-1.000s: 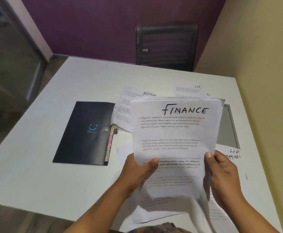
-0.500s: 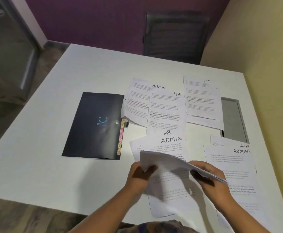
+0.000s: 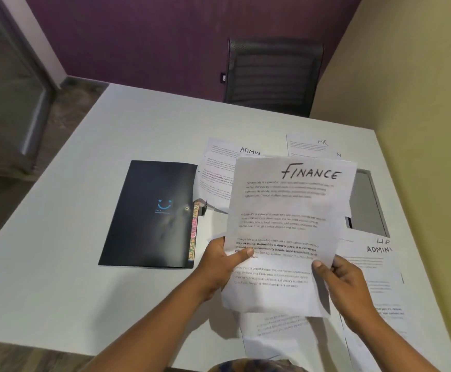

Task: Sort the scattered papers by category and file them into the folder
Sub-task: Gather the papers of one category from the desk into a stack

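Observation:
I hold up a stack of papers (image 3: 286, 224) whose top sheet is headed FINANCE. My left hand (image 3: 219, 260) pinches its left edge, thumb on the front. My right hand (image 3: 339, 283) grips its lower right edge. A closed black folder (image 3: 149, 213) with a blue smile logo and coloured index tabs lies on the table to the left of the stack. Loose sheets lie flat behind and beside it: one headed ADMIN (image 3: 219, 167), one headed HR (image 3: 310, 146), and an ADMIN sheet (image 3: 372, 264) at the right. Another sheet (image 3: 278, 328) lies under the stack.
The white table (image 3: 85, 210) meets a beige wall (image 3: 420, 130) on the right. A grey recessed panel (image 3: 366, 205) is set in the table near that wall. A black mesh chair (image 3: 272, 76) stands at the far edge, before a purple wall.
Half a second ago the stack was tipped flat and low over the table; now both hands have raised it upright again with the FINANCE heading facing me.

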The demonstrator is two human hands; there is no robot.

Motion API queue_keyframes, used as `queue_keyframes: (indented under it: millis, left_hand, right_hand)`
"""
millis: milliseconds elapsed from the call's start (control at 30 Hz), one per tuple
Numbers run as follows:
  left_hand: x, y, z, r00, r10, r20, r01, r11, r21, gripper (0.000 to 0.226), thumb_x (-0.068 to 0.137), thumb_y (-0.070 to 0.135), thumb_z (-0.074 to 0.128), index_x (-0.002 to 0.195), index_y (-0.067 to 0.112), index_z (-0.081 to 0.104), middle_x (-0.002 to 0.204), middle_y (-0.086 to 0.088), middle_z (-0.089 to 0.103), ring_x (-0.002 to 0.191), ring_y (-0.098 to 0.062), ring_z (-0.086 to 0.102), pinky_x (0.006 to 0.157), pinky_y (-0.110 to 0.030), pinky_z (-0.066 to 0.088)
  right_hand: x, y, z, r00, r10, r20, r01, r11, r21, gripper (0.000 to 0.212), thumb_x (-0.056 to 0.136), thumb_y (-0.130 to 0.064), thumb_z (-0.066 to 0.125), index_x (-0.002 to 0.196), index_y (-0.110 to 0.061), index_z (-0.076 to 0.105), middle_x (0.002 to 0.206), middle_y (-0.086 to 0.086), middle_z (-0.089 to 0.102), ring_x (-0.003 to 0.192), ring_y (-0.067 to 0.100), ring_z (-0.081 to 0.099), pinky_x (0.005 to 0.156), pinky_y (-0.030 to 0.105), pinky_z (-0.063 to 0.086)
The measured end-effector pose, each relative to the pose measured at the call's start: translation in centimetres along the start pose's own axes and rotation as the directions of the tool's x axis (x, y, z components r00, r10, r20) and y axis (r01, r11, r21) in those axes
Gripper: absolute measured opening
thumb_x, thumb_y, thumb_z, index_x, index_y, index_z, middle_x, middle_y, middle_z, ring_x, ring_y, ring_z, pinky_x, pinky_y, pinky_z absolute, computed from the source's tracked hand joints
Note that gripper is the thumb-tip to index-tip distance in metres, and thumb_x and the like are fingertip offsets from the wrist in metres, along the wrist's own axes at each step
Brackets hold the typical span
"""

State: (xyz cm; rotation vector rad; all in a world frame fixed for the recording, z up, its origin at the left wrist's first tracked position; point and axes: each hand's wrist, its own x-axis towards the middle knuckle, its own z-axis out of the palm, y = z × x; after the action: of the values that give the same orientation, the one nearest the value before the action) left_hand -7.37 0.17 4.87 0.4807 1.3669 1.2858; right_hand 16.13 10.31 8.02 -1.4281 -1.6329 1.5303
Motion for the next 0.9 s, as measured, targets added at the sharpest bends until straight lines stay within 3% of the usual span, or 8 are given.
queue_keyframes:
  millis: [133, 233, 300, 400, 467, 533, 633, 900]
  left_hand:
    - [0.1, 0.1, -1.1, 0.992, -0.055, 0.111, 0.061, 0.997, -0.052, 0.032, 0.088, 0.007, 0.070, 0.120, 0.009, 0.067, 0.113, -0.004, 0.075, 0.105, -0.022, 0.071, 0.084, -0.032, 0.057]
    - [0.6, -0.2, -1.7, 0.986, -0.094, 0.138, 0.087, 0.994, 0.060, 0.026, 0.092, 0.020, 0.068, 0.118, 0.017, 0.069, 0.110, 0.002, 0.076, 0.102, -0.017, 0.072, 0.086, -0.032, 0.058]
    - [1.4, -0.9, -2.4, 0.997, -0.045, -0.062, 0.060, 0.961, 0.270, 0.027, 0.094, 0.041, 0.060, 0.102, 0.019, 0.073, 0.097, 0.005, 0.077, 0.092, -0.018, 0.073, 0.084, -0.034, 0.058]
    - [2.8, -3.0, -4.7, 0.865, 0.257, -0.432, 0.141, 0.701, 0.699, 0.032, 0.093, 0.044, 0.057, 0.101, 0.016, 0.070, 0.100, 0.001, 0.070, 0.097, -0.025, 0.064, 0.080, -0.032, 0.048]
    - [3.5, -4.4, -6.6, 0.793, 0.354, -0.496, 0.296, 0.488, 0.821, 0.042, 0.087, 0.045, 0.064, 0.118, 0.017, 0.061, 0.123, -0.005, 0.061, 0.117, -0.029, 0.055, 0.092, -0.039, 0.048]
    - [3.8, -5.5, -8.1, 0.785, 0.271, -0.557, 0.458, 0.351, 0.817, 0.081, 0.079, 0.058, 0.067, 0.140, 0.012, 0.042, 0.151, -0.016, 0.038, 0.142, -0.036, 0.030, 0.111, -0.047, 0.036]
    - [4.1, -5.8, -9.6, 0.794, 0.125, -0.595, 0.575, 0.163, 0.802, 0.119, 0.071, 0.072, 0.064, 0.154, 0.006, 0.009, 0.162, -0.023, -0.001, 0.149, -0.044, 0.000, 0.120, -0.053, 0.015]
    - [4.3, -4.3, -12.1, 0.819, 0.058, -0.571, 0.571, 0.021, 0.821, 0.084, 0.094, 0.024, 0.055, 0.156, 0.014, 0.000, 0.163, -0.020, -0.001, 0.144, -0.049, 0.022, 0.106, -0.053, 0.042]
  right_hand:
    - [0.0, 0.3, 0.7, 0.995, 0.077, 0.070, -0.087, 0.985, 0.148, 0.088, 0.046, -0.070, 0.085, 0.108, -0.007, 0.075, 0.101, 0.010, 0.079, 0.093, 0.028, 0.076, 0.083, 0.042, 0.058]
    - [0.1, 0.6, 1.6, 0.993, 0.111, 0.028, -0.114, 0.984, 0.136, 0.044, 0.077, -0.043, 0.079, 0.107, -0.011, 0.075, 0.100, 0.006, 0.079, 0.097, 0.030, 0.075, 0.088, 0.043, 0.055]
    - [0.3, 0.8, 1.9, 0.994, 0.105, -0.026, -0.104, 0.994, 0.044, 0.014, 0.092, -0.020, 0.067, 0.101, -0.014, 0.075, 0.093, 0.002, 0.080, 0.093, 0.028, 0.076, 0.081, 0.039, 0.057]
    - [0.6, 1.4, 1.9, 0.987, 0.132, -0.092, -0.133, 0.991, 0.002, 0.013, 0.094, -0.019, 0.065, 0.096, -0.012, 0.076, 0.082, 0.002, 0.080, 0.081, 0.028, 0.076, 0.069, 0.034, 0.055]
    - [0.7, 1.7, 1.7, 0.977, 0.165, -0.138, -0.162, 0.986, 0.029, 0.013, 0.094, -0.018, 0.066, 0.099, -0.011, 0.075, 0.085, 0.003, 0.080, 0.081, 0.026, 0.076, 0.071, 0.034, 0.055]
    - [0.7, 2.3, 1.5, 0.970, 0.186, -0.155, -0.182, 0.982, 0.039, 0.016, 0.093, -0.020, 0.067, 0.105, -0.012, 0.075, 0.094, 0.005, 0.080, 0.088, 0.027, 0.076, 0.082, 0.041, 0.057]
    - [0.6, 2.8, 1.0, 0.967, 0.202, -0.155, -0.193, 0.979, 0.073, 0.030, 0.081, -0.034, 0.072, 0.104, -0.016, 0.075, 0.099, 0.004, 0.080, 0.092, 0.026, 0.076, 0.090, 0.044, 0.055]
    - [0.6, 3.2, 0.3, 0.955, 0.233, -0.186, -0.232, 0.972, 0.027, 0.023, 0.093, -0.021, 0.067, 0.111, -0.009, 0.074, 0.098, 0.004, 0.079, 0.093, 0.029, 0.075, 0.093, 0.050, 0.055]
